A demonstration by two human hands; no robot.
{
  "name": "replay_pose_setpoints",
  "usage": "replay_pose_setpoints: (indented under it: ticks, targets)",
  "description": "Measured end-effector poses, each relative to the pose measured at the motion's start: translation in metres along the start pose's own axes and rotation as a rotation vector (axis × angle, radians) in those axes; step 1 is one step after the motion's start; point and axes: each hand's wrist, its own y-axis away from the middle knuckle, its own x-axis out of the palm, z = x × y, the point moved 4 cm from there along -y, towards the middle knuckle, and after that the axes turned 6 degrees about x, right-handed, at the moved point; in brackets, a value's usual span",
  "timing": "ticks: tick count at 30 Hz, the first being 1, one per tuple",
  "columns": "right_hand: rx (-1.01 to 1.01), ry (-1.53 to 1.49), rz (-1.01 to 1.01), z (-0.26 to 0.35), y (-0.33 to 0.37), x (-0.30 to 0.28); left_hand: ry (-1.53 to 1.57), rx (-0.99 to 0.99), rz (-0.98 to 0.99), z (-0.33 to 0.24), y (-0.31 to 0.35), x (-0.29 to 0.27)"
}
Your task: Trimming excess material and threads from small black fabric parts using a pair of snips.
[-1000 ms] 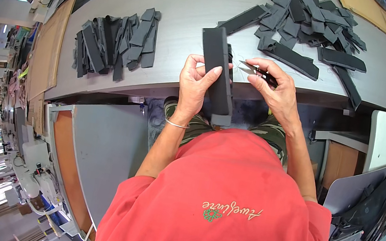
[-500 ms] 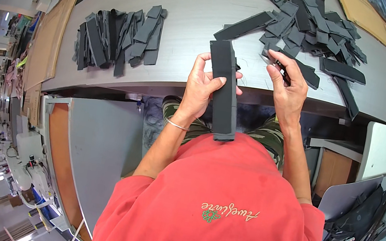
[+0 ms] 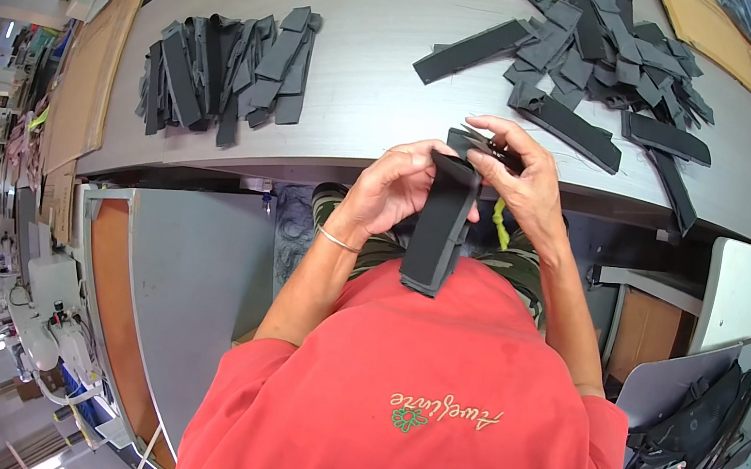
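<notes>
My left hand (image 3: 390,186) is closed on the upper end of a black folded fabric strip (image 3: 438,230), which hangs down in front of my red shirt. At that upper end, my right hand (image 3: 533,183) grips small dark thread snips (image 3: 503,154), their blades close to the fabric's top edge. The fingertips of both hands nearly meet there, and the blade tips are partly hidden. A yellow-green cord (image 3: 501,225) dangles below my right hand.
A loose heap of similar dark strips (image 3: 610,56) lies at the table's far right, with single strips around it. A neater row of strips (image 3: 224,73) is at the left. The pale table (image 3: 374,58) has a curved front edge; a grey cabinet panel (image 3: 205,257) stands below.
My right hand has brought the snips left and down to the fabric strip. My left hand has lowered the strip toward me and shifted its grip to the upper end.
</notes>
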Motion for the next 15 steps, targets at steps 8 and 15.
replay_pose_setpoints:
  ticks: [8, 15]
  targets:
    - [0.159, -0.016, -0.010, -0.016, -0.003, 0.003, -0.270, -0.098, 0.026, 0.005, -0.003, 0.003]
    - [-0.091, 0.174, -0.175, -0.005, 0.004, -0.023, 0.145, -0.114, -0.047, 0.005, -0.008, -0.015]
